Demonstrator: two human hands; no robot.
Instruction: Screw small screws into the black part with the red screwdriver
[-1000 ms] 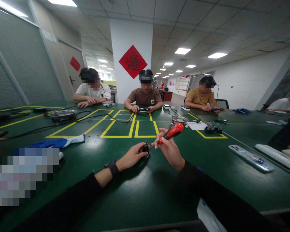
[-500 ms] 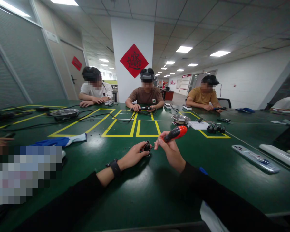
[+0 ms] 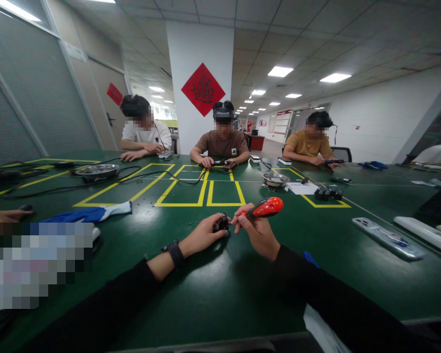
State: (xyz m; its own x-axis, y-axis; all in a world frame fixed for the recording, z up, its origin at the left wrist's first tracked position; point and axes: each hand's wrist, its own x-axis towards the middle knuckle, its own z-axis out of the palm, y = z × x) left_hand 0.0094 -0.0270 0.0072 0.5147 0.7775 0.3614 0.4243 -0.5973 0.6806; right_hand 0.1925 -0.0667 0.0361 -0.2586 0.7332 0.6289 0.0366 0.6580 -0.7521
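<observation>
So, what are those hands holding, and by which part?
The right hand holds a screwdriver near the front of its handle. The left hand holds a small black part; exactly where on it is hidden.

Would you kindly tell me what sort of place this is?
Probably an office workroom: a green table marked with yellow lines, a screwdriver in the right hand, and ceiling lights.

From over here, the screwdriver (image 3: 267,208) rolled in their right hand (image 3: 257,234): way redder than half a sec ago, handle flatter too.
</observation>
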